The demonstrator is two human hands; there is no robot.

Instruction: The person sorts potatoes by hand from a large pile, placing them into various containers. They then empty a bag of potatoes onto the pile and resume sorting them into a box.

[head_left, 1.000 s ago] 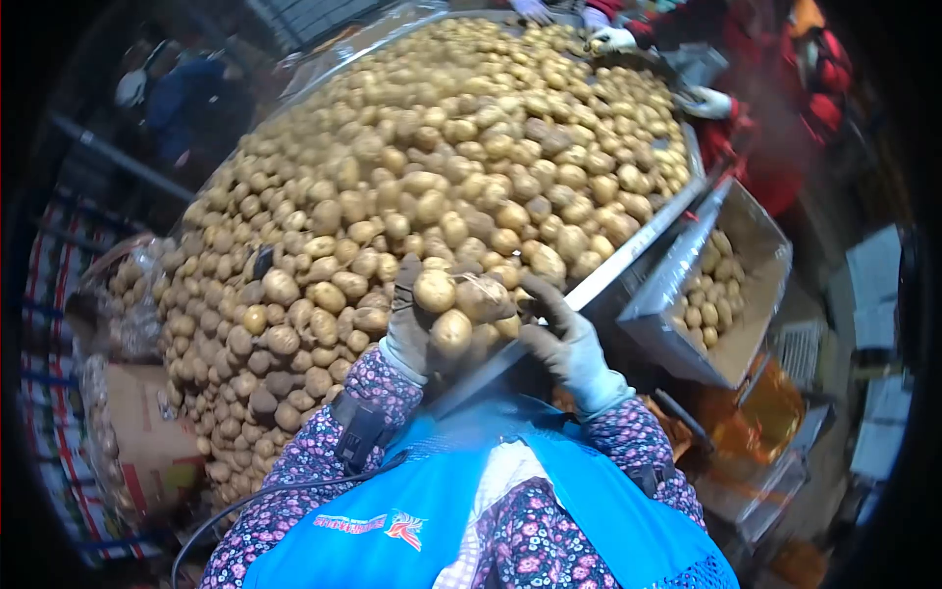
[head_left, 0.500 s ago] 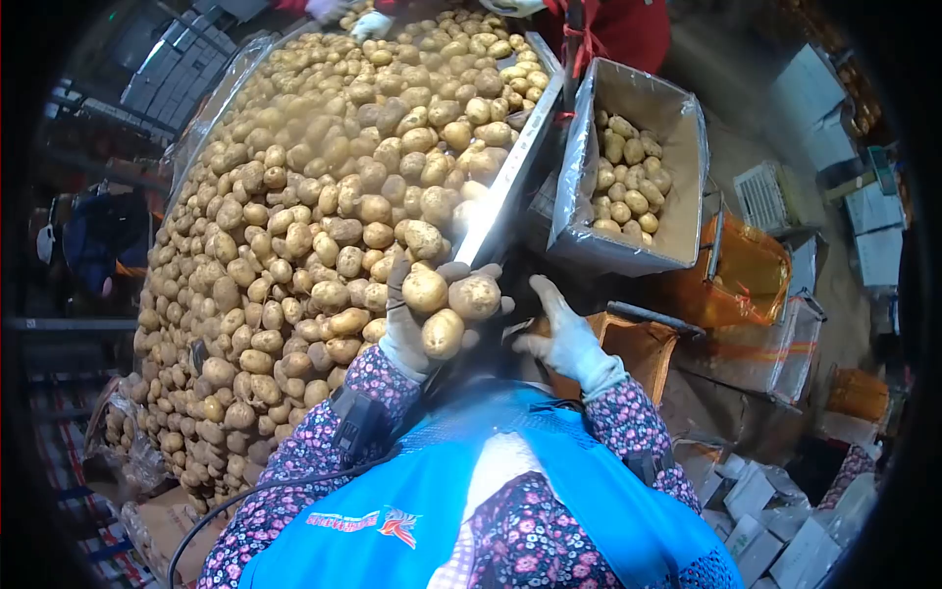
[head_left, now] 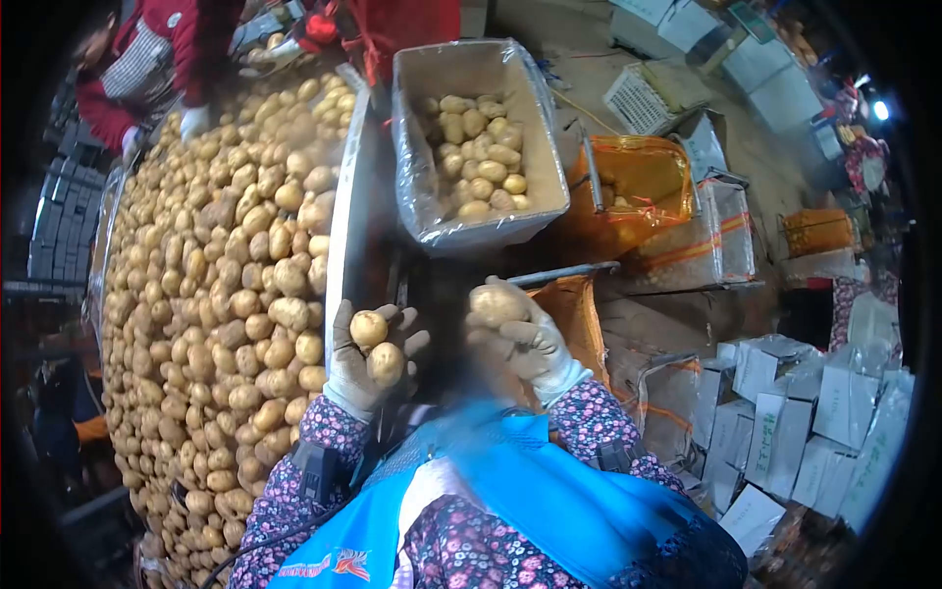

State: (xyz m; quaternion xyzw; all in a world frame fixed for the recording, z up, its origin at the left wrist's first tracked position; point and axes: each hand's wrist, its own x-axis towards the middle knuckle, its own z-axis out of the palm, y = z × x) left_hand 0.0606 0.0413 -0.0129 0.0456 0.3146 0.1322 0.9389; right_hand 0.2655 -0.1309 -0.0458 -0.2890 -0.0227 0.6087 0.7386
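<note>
Two potatoes [head_left: 377,346] rest in the upturned palm of my gloved left hand [head_left: 355,378], its fingers curled up around them. My gloved right hand [head_left: 538,348] grips one larger potato [head_left: 498,305] between thumb and fingers, apart from the left hand. Beside my left hand, a big heap of potatoes [head_left: 221,294] reaches up to a pale metal edge [head_left: 345,211]. Beyond my hands stands a plastic-lined carton [head_left: 481,228] partly filled with potatoes. An orange mesh bag [head_left: 569,319] hangs open just past my right hand.
Another orange mesh bag [head_left: 643,172] with potatoes hangs on a frame to the right. A white crate [head_left: 638,101] lies farther back, and several white boxes [head_left: 775,442] are piled at lower right. A co-worker in red sleeves [head_left: 201,59] reaches into the heap's far end.
My view has turned right. One potato has passed from my left hand, which held three, to my right hand, which was empty.
</note>
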